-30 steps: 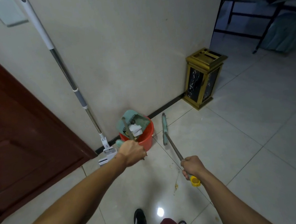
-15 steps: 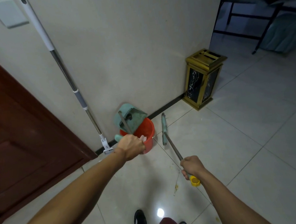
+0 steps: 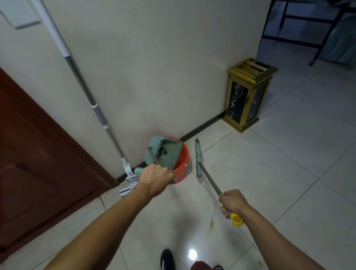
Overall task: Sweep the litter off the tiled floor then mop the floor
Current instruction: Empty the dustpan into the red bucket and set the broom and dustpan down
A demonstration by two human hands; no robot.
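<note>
Gripping status, left hand (image 3: 157, 176): I read its fingers clenched round the handle of the teal dustpan (image 3: 165, 153), which is tipped over the red bucket (image 3: 181, 165).
Right hand (image 3: 232, 201): closed round the metal shaft of the broom (image 3: 207, 175), near its yellow end cap (image 3: 236, 219).
Dustpan position: at 11 o'clock from the right hand, its pan tilted, mouth toward the bucket; I cannot tell whether pan and bucket rim touch.
Bucket position: on the tiled floor (image 3: 288, 189) against the wall base, just beside the mop head.
Broom head (image 3: 198, 158): teal, resting on the floor just to the 3 o'clock side of the bucket, apart from it.
Mop (image 3: 84, 89): long pole leaning on the wall, running from 11 o'clock down to its white head on the floor at 9 o'clock of the left hand.
Litter (image 3: 212, 224): small yellowish specks and a smear on the tiles, at 7 o'clock of the right hand.
Gold-and-black bin (image 3: 248, 94): upright at the wall corner, at 2 o'clock from the bucket, well apart.
Door (image 3: 20, 151): reddish-brown, at 9 o'clock.
Lower edge: I see dark shoes (image 3: 167, 261) at 6 o'clock.
</note>
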